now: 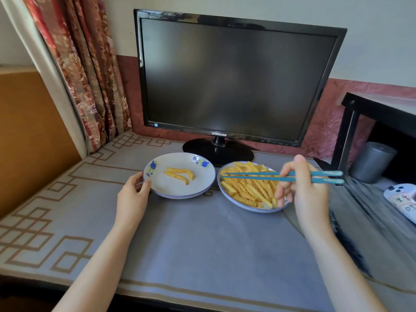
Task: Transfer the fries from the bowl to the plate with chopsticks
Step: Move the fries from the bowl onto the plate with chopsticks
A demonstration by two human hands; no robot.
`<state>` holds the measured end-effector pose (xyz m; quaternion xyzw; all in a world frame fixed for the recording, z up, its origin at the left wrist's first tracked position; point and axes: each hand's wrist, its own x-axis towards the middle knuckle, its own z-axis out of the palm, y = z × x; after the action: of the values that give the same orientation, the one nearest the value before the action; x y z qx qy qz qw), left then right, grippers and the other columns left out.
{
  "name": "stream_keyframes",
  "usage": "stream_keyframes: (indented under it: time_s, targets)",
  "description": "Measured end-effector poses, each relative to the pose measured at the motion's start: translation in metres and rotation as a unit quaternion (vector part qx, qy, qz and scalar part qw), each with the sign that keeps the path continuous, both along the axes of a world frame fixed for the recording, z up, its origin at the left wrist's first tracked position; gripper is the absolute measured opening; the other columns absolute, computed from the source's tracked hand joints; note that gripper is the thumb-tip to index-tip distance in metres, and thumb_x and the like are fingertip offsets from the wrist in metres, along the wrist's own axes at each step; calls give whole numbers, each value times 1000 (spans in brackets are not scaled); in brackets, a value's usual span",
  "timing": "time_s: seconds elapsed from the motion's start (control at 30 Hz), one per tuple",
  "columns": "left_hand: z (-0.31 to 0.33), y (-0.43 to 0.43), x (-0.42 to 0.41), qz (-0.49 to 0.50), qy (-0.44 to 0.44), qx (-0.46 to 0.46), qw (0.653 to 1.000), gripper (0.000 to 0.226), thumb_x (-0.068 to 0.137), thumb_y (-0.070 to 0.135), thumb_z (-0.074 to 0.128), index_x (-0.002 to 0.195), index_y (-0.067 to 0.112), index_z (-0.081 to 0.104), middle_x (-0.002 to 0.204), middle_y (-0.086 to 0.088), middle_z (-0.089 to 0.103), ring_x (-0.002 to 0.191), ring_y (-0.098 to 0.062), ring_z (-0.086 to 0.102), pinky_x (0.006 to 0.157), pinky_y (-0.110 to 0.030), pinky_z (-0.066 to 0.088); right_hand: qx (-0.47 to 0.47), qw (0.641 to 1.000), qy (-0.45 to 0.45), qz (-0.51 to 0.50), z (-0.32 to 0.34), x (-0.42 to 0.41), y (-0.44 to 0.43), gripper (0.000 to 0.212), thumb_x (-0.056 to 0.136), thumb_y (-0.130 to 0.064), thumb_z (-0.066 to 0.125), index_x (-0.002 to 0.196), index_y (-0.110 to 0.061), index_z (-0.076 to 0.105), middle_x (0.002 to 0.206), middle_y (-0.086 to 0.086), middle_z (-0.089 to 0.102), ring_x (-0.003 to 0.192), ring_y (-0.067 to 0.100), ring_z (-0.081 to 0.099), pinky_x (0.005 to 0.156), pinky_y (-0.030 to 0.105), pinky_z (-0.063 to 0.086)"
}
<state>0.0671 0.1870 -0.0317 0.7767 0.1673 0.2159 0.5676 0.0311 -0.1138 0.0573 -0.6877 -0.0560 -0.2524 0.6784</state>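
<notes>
Nearest to us, a grey cloth (202,239) with a tan key-pattern border covers the table, and both bare forearms reach over it from the near edge. On the left, our left hand (132,194) holds the near-left rim of the plate (175,188), the thumb on top of the rim; the fingers seem tucked beneath it, though they are hidden. On the right, our right hand (308,194) grips a pair of teal chopsticks (254,175), fingers curled round them. They lie nearly level and point left, the tips close together over the far-left part of the bowl (249,208); we cannot tell whether they pinch anything. The hand itself hides the bowl's right rim. The white plate, with blue flowers on its far rim, holds a few crinkle-cut fries (179,174) near its middle. The bowl sits just right of the plate, almost touching it, and carries a full heap of fries (245,190). At the right edge lies a white object (403,199), blurred. Farther right, a grey cup (371,162) stands under a black shelf (382,109). Behind both dishes a dark monitor (236,79) rests on its round black foot, and a red patterned curtain (85,75) hangs at the far left.
</notes>
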Motion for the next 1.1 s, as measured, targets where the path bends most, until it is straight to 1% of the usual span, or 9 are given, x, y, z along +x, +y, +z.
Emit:
stream_keyframes:
  time_s: [0.1,0.27,0.43,0.53,0.7,0.83,0.9,1.0,1.1]
  targets:
    - [0,0,0,1,1,3,1000,35,96,26,52,129,14,55,119,-4,65,111,-20,61,88,-28,42,-19,1000,7,-7,1,-5,-11,42,104,-23,36,67,-6,48,38,14,47,27,22,39,34,17,28]
    - [0,1,0,2,0,7,1000,35,96,27,52,128,14,56,115,-3,65,110,-20,62,89,-28,42,-43,999,23,-12,-4,-7,-16,41,103,-24,36,68,-8,49,39,14,49,28,23,42,36,22,24]
    - [-2,2,1,-4,-1,2,1000,34,95,26,53,127,14,56,117,-4,67,110,-18,62,92,-29,44,-39,998,40,3,-5,-5,-9,41,103,-24,38,68,-6,49,39,13,49,27,22,42,33,17,26]
    - [-1,2,0,-5,-4,-2,1000,34,95,25,52,128,14,56,117,-4,66,110,-19,63,94,-30,44,-27,999,39,-8,-6,-4,-6,43,103,-27,37,67,-8,49,38,12,49,27,22,42,34,14,28]
    - [0,1,0,-5,-4,-1,1000,35,96,24,52,129,13,55,118,-4,65,110,-19,62,92,-30,44,2,999,22,-46,-5,-6,-6,47,104,-30,36,64,-8,49,37,11,49,27,21,42,34,14,29]
    - [0,1,-1,-5,-4,-3,1000,35,96,24,52,129,14,55,118,-3,65,110,-19,62,92,-29,44,6,998,25,-54,-6,-7,-5,47,104,-32,36,64,-8,49,38,12,50,27,21,42,34,14,29]
    - [0,1,-1,-2,-5,-4,1000,35,96,24,52,129,14,55,119,-3,65,110,-19,62,94,-30,44,15,998,25,-60,-5,-9,-3,47,103,-31,36,65,-8,49,37,11,50,28,20,42,34,15,29]
    - [0,1,0,-2,-5,0,1000,35,95,24,52,129,14,55,120,-4,65,110,-18,62,91,-28,43,56,996,10,-65,0,-10,5,46,103,-32,37,65,-8,48,37,9,49,29,21,42,36,18,30]
    - [-1,1,1,-3,-4,1,1000,35,95,23,52,129,13,55,119,-6,66,110,-18,62,90,-27,43,91,995,22,-45,5,-5,24,46,102,-34,37,65,-9,49,38,9,50,29,22,42,38,22,30]
